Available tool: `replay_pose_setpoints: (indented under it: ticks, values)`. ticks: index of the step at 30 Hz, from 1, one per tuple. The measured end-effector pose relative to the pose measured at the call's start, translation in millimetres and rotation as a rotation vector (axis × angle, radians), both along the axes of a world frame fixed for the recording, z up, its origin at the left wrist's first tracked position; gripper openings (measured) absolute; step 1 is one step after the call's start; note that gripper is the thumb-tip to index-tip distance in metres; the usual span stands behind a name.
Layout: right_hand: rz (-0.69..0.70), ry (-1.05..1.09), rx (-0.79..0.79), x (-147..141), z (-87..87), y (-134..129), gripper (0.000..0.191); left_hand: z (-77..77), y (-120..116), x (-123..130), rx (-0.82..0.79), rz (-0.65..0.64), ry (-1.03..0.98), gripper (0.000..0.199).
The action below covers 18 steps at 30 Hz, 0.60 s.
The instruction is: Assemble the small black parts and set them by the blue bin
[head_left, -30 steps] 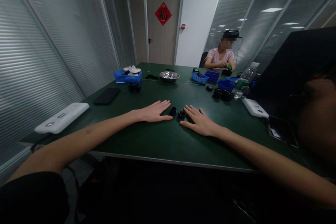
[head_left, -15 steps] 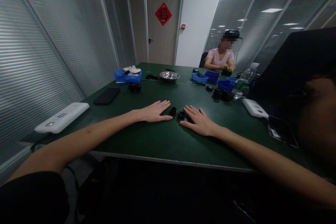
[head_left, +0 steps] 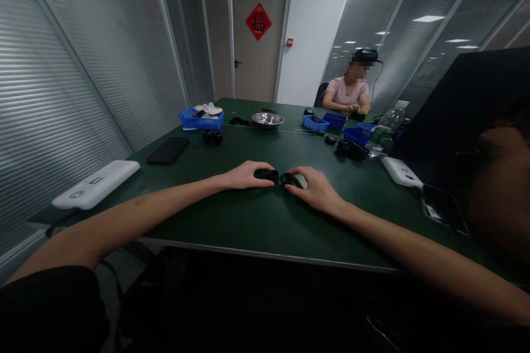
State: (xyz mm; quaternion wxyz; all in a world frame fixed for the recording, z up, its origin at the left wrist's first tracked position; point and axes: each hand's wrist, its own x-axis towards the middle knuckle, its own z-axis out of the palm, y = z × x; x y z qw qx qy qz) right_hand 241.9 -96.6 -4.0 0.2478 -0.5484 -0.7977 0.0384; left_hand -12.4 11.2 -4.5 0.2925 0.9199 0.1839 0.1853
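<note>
On the green table, my left hand [head_left: 247,175] curves its fingers and thumb round a small black cylindrical part [head_left: 274,175], pinching it at the fingertips. My right hand [head_left: 311,186] does the same from the other side with a short black ring-shaped part [head_left: 286,178], index finger behind and thumb in front. The two parts sit side by side with a narrow space between them. Both seem to rest at table height; what exactly they belong to is too small to tell.
Left of my hands lie a black phone [head_left: 168,151] and a white power bank [head_left: 96,184]. Farther back are a filled blue basket [head_left: 188,121], a metal bowl [head_left: 267,126] and black parts [head_left: 351,150]. A water bottle [head_left: 385,131] stands right; a co-worker [head_left: 346,91] sits at the far end.
Both hands lay flat with fingers stretched beside the two black parts. Now the fingers have curled, and each hand grips one part.
</note>
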Motion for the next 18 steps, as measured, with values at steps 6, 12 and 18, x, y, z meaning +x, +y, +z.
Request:
replay_pose_setpoints:
  ticks: [6, 12, 18]
  values:
    - [-0.005, -0.12, 0.122, 2, 4.7, 4, 0.034, 1.5, -8, 5, -0.022, -0.011, -0.035, 0.043]
    - [0.115, -0.259, 0.185, 1, 19.9, 1, 0.031, 0.5, -7, 5, 0.024, -0.037, -0.035, 0.041]
    - [0.359, -0.199, 0.056, -9, 43.1, 13, 0.036, 2.8, -8, 5, 0.006, -0.076, -0.029, 0.036]
